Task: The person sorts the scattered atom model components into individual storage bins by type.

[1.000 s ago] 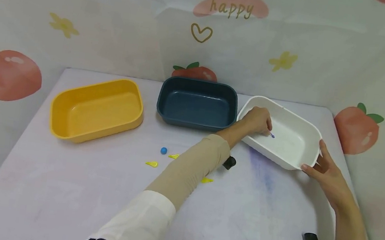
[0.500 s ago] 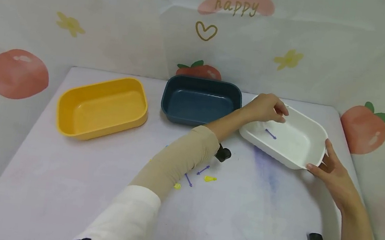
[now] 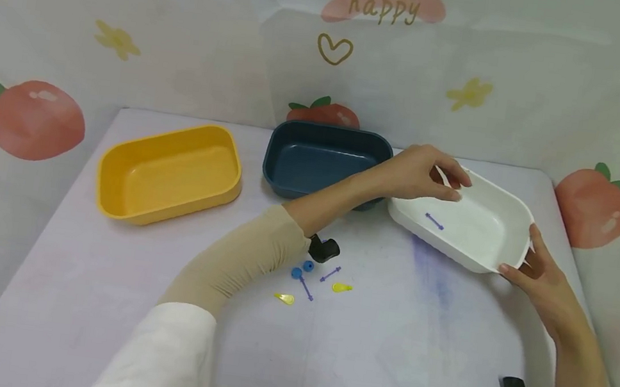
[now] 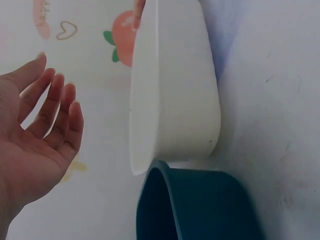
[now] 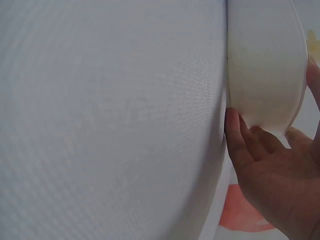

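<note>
My left hand (image 3: 425,172) hovers over the left end of a white plastic bin (image 3: 480,227), its fingers relaxed and holding nothing. The left wrist view shows the same hand (image 4: 40,130) apart from the bin's wall (image 4: 185,85). A thin purple stick with knobbed ends (image 3: 434,222) lies on the bin floor. My right hand (image 3: 545,287) grips the bin's right end, thumb near the front corner and fingers round the side. In the right wrist view, fingertips of that hand (image 5: 280,175) touch the bin's outer wall (image 5: 265,65).
A dark blue bin (image 3: 325,163) stands beside the white one, and a yellow bin (image 3: 173,173) farther left. On the table lie blue beads (image 3: 297,273), purple sticks (image 3: 306,288) and yellow drop-shaped pieces (image 3: 342,287). My left forearm hides part of the table.
My left hand has let go of the purple stick in the white bin and risen above it. The forearm has shifted left, uncovering small pieces. My right hand keeps its grip.
</note>
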A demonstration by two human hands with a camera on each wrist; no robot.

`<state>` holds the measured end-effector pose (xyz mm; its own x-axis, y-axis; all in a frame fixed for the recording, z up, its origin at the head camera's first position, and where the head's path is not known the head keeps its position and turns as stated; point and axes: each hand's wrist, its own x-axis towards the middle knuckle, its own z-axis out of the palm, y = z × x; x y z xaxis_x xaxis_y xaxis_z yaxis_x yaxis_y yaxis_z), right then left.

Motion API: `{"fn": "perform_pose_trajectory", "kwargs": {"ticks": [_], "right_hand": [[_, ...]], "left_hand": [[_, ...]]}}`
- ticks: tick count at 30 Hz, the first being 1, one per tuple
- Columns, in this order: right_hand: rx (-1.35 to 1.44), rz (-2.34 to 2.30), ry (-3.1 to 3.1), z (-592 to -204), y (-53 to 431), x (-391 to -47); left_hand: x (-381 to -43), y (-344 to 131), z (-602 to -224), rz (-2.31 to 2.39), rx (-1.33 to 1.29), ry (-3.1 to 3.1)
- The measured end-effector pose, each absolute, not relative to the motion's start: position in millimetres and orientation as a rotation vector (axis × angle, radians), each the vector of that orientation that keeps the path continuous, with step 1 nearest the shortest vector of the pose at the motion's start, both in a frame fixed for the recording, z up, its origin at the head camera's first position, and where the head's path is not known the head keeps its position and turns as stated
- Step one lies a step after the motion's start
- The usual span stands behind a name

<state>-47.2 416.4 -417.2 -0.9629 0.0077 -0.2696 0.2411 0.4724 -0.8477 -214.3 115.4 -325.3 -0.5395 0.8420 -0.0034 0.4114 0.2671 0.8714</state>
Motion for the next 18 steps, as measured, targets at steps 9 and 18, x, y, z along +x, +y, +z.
{"fn": "perform_pose_trajectory", "kwargs": {"ticks": [9,18], "right_hand": [[0.210,-1.536,2.469,-417,418,-45],[0.191,-1.585,2.452,-416,416,-46]], "left_hand": [[-194,73,-325,1.229,1.218,2.126],[-173,33,-337,1.164,1.232,2.185]]}}
